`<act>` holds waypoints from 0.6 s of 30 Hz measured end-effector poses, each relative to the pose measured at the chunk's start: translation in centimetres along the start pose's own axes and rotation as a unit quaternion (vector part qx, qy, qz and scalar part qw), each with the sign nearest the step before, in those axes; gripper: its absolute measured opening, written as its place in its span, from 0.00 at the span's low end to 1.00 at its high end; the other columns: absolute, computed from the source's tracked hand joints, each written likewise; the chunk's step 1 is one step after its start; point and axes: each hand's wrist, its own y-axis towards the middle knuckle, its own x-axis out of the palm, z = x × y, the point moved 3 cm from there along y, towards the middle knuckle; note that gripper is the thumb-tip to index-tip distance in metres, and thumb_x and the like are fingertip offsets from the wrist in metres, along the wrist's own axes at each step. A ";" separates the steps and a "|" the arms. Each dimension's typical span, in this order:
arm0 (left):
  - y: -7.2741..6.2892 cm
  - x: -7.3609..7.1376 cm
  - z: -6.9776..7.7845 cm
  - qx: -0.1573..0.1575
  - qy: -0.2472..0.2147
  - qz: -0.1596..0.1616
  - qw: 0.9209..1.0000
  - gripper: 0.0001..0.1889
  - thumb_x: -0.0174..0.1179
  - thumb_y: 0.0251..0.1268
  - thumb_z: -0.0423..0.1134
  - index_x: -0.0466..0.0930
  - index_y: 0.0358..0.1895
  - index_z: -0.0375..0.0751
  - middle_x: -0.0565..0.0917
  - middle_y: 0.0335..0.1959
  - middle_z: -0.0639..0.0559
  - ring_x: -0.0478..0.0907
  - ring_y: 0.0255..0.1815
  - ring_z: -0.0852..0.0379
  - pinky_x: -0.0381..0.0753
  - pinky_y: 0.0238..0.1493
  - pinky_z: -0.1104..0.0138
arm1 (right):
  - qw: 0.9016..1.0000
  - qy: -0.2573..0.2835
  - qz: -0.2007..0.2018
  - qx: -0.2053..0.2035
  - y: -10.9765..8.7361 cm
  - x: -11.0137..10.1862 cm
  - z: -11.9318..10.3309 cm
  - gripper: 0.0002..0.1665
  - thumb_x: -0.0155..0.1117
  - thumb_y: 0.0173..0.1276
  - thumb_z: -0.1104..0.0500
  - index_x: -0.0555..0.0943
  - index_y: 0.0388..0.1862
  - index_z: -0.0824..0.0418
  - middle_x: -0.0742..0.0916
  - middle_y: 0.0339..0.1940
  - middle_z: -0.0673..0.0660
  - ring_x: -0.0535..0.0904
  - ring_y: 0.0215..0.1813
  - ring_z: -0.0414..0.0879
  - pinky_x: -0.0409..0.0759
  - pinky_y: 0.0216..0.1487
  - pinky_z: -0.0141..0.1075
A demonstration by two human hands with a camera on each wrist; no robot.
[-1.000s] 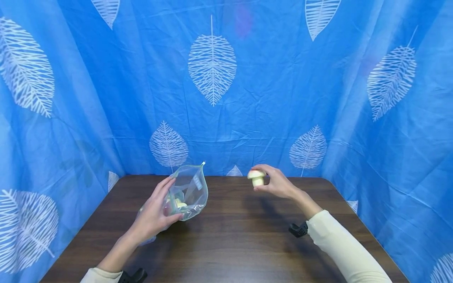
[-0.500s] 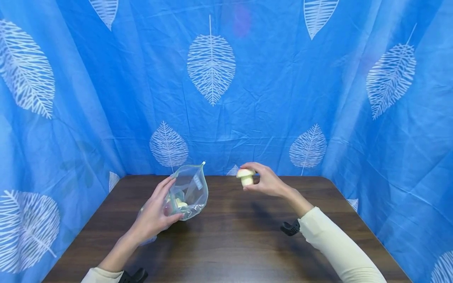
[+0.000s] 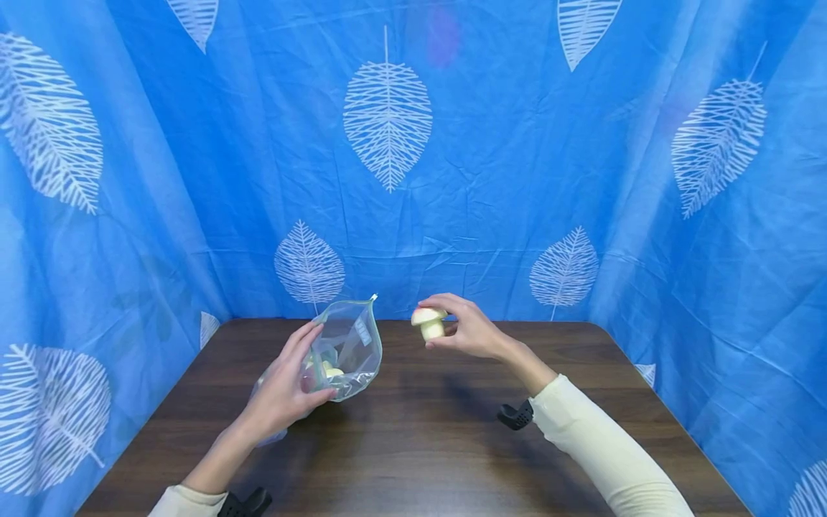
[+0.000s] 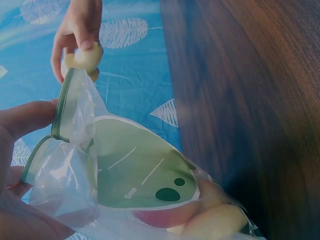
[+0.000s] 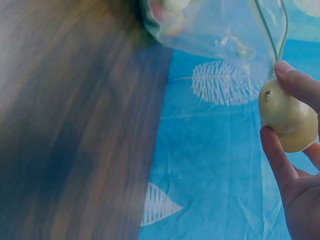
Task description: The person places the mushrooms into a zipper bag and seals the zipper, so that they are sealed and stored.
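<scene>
My left hand [image 3: 283, 391] holds a clear zip bag [image 3: 355, 334] by its mouth, thumb and fingers spread at the rim, so the mouth gapes toward the right. Inside lie pale rounded pieces [image 3: 332, 372]; through the bag in the left wrist view, a yellowish piece [image 4: 215, 222] and a reddish one [image 4: 167, 217] show beside a green printed label [image 4: 145, 167]. Right of the bag and above the table, my right hand [image 3: 474, 332] pinches a cream mushroom [image 3: 431, 329], cap up, between thumb and fingers. A gap separates mushroom and bag in the head view.
Beneath both hands is a dark wooden table [image 3: 413, 445]. A blue curtain [image 3: 478, 179] with white leaf prints surrounds its back and sides. Black wrist mounts [image 3: 515, 415] sit under the cream sleeves [image 3: 601, 438].
The right hand has carried the mushroom steadily left toward the bag's mouth. The left hand and bag have stayed nearly in place.
</scene>
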 end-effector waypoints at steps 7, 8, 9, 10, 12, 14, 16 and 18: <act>0.1 0.0 0.0 -0.001 0.005 -0.001 1.000 0.53 0.83 0.49 0.35 0.61 0.77 0.32 0.62 0.77 0.38 0.69 0.69 0.35 0.74 0.63 0.38 | 1.000 -0.005 -0.015 -0.017 1.3 0.7 -1.5 0.41 0.85 0.54 0.64 0.80 0.67 0.58 0.81 0.63 0.55 0.79 0.60 0.51 0.86 0.46 0.35; 0.1 0.0 0.1 -0.002 0.006 -0.002 1.000 0.53 0.83 0.48 0.35 0.61 0.77 0.32 0.62 0.77 0.38 0.69 0.70 0.35 0.73 0.63 0.38 | 1.000 -0.003 -0.019 -0.020 1.4 0.8 -1.7 0.41 0.85 0.54 0.64 0.80 0.67 0.59 0.81 0.63 0.55 0.79 0.60 0.51 0.86 0.46 0.35; 0.1 0.0 0.1 -0.003 0.007 -0.003 1.000 0.53 0.83 0.48 0.35 0.61 0.78 0.32 0.62 0.77 0.38 0.69 0.70 0.35 0.73 0.63 0.38 | 0.999 -0.003 -0.023 -0.023 1.6 0.9 -1.9 0.40 0.85 0.54 0.64 0.80 0.67 0.59 0.81 0.62 0.55 0.79 0.60 0.51 0.86 0.46 0.35; 0.1 0.0 0.1 -0.005 0.007 -0.003 1.000 0.53 0.83 0.48 0.35 0.61 0.78 0.32 0.62 0.77 0.38 0.68 0.70 0.34 0.73 0.63 0.38 | 0.999 0.001 -0.028 -0.026 1.7 1.0 -2.1 0.40 0.85 0.54 0.64 0.80 0.67 0.60 0.81 0.62 0.55 0.78 0.60 0.51 0.86 0.46 0.36; 0.1 0.0 0.1 -0.008 0.006 -0.004 1.000 0.53 0.83 0.48 0.35 0.61 0.78 0.33 0.62 0.77 0.38 0.68 0.70 0.34 0.72 0.63 0.37 | 0.999 0.004 -0.036 -0.032 2.0 1.3 -2.5 0.40 0.85 0.55 0.64 0.79 0.67 0.60 0.81 0.62 0.55 0.78 0.60 0.51 0.86 0.46 0.36; 0.0 0.0 0.1 -0.008 0.006 -0.004 1.000 0.53 0.83 0.48 0.35 0.61 0.78 0.32 0.62 0.77 0.38 0.68 0.70 0.34 0.72 0.63 0.37 | 0.998 0.004 -0.041 -0.036 2.3 1.6 -2.9 0.40 0.85 0.55 0.64 0.79 0.67 0.61 0.81 0.62 0.56 0.78 0.60 0.51 0.86 0.47 0.37; 0.0 0.0 0.0 -0.009 0.005 -0.005 1.000 0.53 0.84 0.48 0.35 0.61 0.77 0.32 0.62 0.77 0.38 0.68 0.70 0.34 0.72 0.63 0.36 | 0.998 0.003 -0.046 -0.041 2.6 2.0 -3.3 0.40 0.85 0.55 0.64 0.79 0.67 0.61 0.81 0.63 0.56 0.78 0.60 0.51 0.86 0.47 0.37; -0.1 0.1 0.0 -0.011 0.004 -0.007 1.000 0.53 0.83 0.48 0.36 0.61 0.78 0.32 0.61 0.77 0.38 0.68 0.70 0.34 0.72 0.63 0.37 | 0.998 0.001 -0.049 -0.048 2.9 2.3 -3.8 0.40 0.85 0.55 0.64 0.79 0.67 0.62 0.81 0.63 0.56 0.78 0.60 0.50 0.86 0.46 0.36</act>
